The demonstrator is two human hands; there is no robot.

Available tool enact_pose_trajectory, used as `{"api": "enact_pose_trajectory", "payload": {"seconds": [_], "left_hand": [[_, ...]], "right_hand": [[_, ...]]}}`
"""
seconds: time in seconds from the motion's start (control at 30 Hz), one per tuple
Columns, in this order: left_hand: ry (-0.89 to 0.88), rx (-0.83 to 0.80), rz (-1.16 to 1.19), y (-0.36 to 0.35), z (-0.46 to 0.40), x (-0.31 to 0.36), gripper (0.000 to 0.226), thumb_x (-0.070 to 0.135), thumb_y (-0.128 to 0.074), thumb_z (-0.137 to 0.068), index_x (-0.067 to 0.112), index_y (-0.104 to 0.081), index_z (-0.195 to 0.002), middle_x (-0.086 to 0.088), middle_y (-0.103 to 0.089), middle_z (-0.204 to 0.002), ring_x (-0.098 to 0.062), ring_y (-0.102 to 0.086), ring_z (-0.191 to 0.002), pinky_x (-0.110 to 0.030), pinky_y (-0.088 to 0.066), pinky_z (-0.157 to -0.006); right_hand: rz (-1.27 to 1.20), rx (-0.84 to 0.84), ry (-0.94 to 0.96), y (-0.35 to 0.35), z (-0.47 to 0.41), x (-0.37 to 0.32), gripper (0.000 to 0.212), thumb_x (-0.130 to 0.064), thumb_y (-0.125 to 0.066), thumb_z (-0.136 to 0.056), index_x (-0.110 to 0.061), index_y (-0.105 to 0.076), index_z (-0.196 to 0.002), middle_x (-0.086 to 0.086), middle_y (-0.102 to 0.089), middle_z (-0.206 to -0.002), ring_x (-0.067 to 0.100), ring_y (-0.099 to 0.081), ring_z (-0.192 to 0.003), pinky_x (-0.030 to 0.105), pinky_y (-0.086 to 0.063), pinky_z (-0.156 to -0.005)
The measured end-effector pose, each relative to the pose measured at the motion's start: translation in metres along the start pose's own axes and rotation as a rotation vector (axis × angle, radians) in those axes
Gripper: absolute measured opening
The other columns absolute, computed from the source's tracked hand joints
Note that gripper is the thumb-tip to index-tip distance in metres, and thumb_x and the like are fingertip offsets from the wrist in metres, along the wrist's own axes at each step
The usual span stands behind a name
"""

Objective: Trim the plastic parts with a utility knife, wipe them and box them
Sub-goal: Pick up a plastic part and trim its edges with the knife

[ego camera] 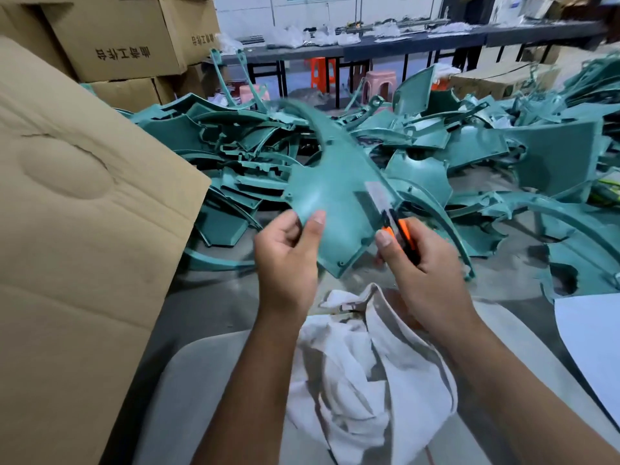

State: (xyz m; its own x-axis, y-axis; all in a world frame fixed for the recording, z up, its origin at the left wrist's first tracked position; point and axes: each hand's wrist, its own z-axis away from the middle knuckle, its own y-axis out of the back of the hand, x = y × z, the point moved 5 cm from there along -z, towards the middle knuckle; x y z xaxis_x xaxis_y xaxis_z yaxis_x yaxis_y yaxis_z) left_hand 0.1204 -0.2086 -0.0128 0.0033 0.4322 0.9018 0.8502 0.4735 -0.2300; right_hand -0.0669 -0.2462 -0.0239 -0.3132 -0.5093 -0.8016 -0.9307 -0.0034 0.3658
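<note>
A teal plastic part (332, 203), pinched by the left hand (288, 253) above the lap, met the utility knife (391, 213) gripped by the right hand (422, 260); trimming appeared underway, the white cloth (362, 370), heaped parts (469, 146) and cardboard box (80, 203) still awaiting use.

One view only, head cam, wide-angle, worn on the person's head. Looks fwd and down. Both forearms enter from the bottom edge, so the cam sits close above them; left hand (288, 260) and right hand (422, 263) sit mid-frame, near the lens. White cloth (362, 370) on the lap fills the bottom centre, closest of all. Cardboard flap (84, 213) crowds the left side, very near. Pile of teal plastic parts (469, 146) spreads across the middle distance. Top of frame reaches a long dark surface (419, 40) far back. Edges bend w/ lens distortion.
</note>
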Motion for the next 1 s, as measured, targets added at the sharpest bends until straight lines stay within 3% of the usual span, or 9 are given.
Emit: {"api": "enact_pose_trajectory", "payload": {"seconds": [0.1, 0.2, 0.3, 0.4, 0.63, 0.7, 0.8, 0.9, 1.0], "left_hand": [[0.055, 0.105, 0.096, 0.011, -0.005, -0.001, 0.028, 0.019, -0.07, -0.092, -0.004, -0.061, -0.077, -0.01, -0.051, -0.077, -0.027, -0.039, -0.071, -0.045, -0.04, -0.064], [0.137, 0.151, 0.196, 0.012, -0.004, -0.003, 0.017, 0.011, -0.069, -0.095, 0.0, -0.069, -0.083, -0.015, -0.06, -0.085, -0.028, -0.05, -0.083, -0.043, -0.046, -0.075], [0.184, 0.217, 0.188, 0.014, -0.006, -0.003, 0.025, 0.015, -0.066, -0.098, 0.007, -0.06, -0.075, -0.01, -0.05, -0.081, -0.024, -0.043, -0.067, -0.027, -0.043, -0.055], [0.206, 0.194, 0.184, 0.013, -0.007, 0.002, 0.027, 0.015, -0.062, -0.1, 0.015, -0.062, -0.073, -0.007, -0.054, -0.067, -0.014, -0.045, -0.052, -0.019, -0.035, -0.039], [0.258, 0.087, 0.197, 0.024, -0.01, 0.004, 0.018, 0.013, -0.058, -0.101, 0.012, -0.067, -0.086, 0.004, -0.063, -0.061, -0.008, -0.05, -0.046, -0.017, -0.031, -0.038], [0.246, 0.076, 0.211, 0.028, -0.012, 0.004, 0.017, 0.013, -0.059, -0.101, 0.011, -0.071, -0.089, 0.0, -0.067, -0.069, -0.012, -0.056, -0.054, -0.019, -0.037, -0.044], [0.213, 0.075, 0.205, 0.029, -0.014, 0.004, 0.023, 0.013, -0.059, -0.101, 0.015, -0.077, -0.087, -0.005, -0.072, -0.081, -0.022, -0.061, -0.069, -0.031, -0.043, -0.06], [0.213, 0.098, 0.192, 0.026, -0.012, 0.003, 0.025, 0.012, -0.059, -0.101, 0.016, -0.076, -0.084, -0.003, -0.07, -0.075, -0.02, -0.059, -0.063, -0.031, -0.041, -0.06], [0.216, 0.062, 0.195, 0.02, -0.009, 0.002, 0.018, 0.012, -0.057, -0.102, 0.01, -0.07, -0.091, 0.002, -0.066, -0.065, -0.01, -0.054, -0.049, -0.018, -0.038, -0.043]], "right_hand": [[0.077, -0.048, 0.134, -0.004, 0.003, -0.011, 0.032, -0.045, -0.047, -0.107, -0.022, -0.058, -0.088, -0.002, -0.064, -0.074, 0.017, -0.059, -0.067, 0.039, -0.044, -0.064], [0.128, -0.127, 0.28, -0.01, 0.007, -0.02, 0.026, -0.036, -0.051, -0.106, -0.014, -0.058, -0.092, -0.001, -0.059, -0.076, 0.017, -0.055, -0.07, 0.035, -0.041, -0.062], [0.12, -0.189, 0.36, -0.013, 0.01, -0.024, 0.021, -0.033, -0.053, -0.106, -0.015, -0.056, -0.095, -0.007, -0.054, -0.071, 0.013, -0.052, -0.064, 0.03, -0.038, -0.058], [0.136, -0.213, 0.385, -0.015, 0.012, -0.025, 0.02, -0.036, -0.051, -0.107, -0.018, -0.054, -0.098, -0.01, -0.051, -0.067, 0.013, -0.05, -0.059, 0.036, -0.039, -0.054], [0.281, 0.106, 0.313, 0.007, 0.001, -0.014, 0.018, -0.032, -0.054, -0.108, -0.026, -0.047, -0.093, -0.016, -0.045, -0.061, 0.006, -0.049, -0.054, 0.02, -0.031, -0.05], [0.361, 0.181, 0.193, 0.016, -0.004, -0.002, 0.02, -0.033, -0.054, -0.108, -0.027, -0.045, -0.091, -0.013, -0.044, -0.058, 0.007, -0.044, -0.048, 0.029, -0.029, -0.048], [0.299, 0.237, 0.183, 0.022, -0.004, 0.001, 0.021, -0.033, -0.054, -0.107, -0.026, -0.046, -0.089, -0.012, -0.044, -0.058, 0.011, -0.045, -0.049, 0.022, -0.029, -0.048], [0.194, 0.116, 0.399, 0.008, 0.003, -0.021, 0.017, -0.034, -0.054, -0.107, -0.022, -0.054, -0.095, -0.018, -0.047, -0.068, 0.003, -0.048, -0.06, 0.014, -0.031, -0.056], [0.223, -0.049, 0.491, -0.012, 0.01, -0.03, 0.024, -0.041, -0.053, -0.107, -0.019, -0.061, -0.101, -0.012, -0.057, -0.079, 0.011, -0.053, -0.071, 0.031, -0.044, -0.062]]}}
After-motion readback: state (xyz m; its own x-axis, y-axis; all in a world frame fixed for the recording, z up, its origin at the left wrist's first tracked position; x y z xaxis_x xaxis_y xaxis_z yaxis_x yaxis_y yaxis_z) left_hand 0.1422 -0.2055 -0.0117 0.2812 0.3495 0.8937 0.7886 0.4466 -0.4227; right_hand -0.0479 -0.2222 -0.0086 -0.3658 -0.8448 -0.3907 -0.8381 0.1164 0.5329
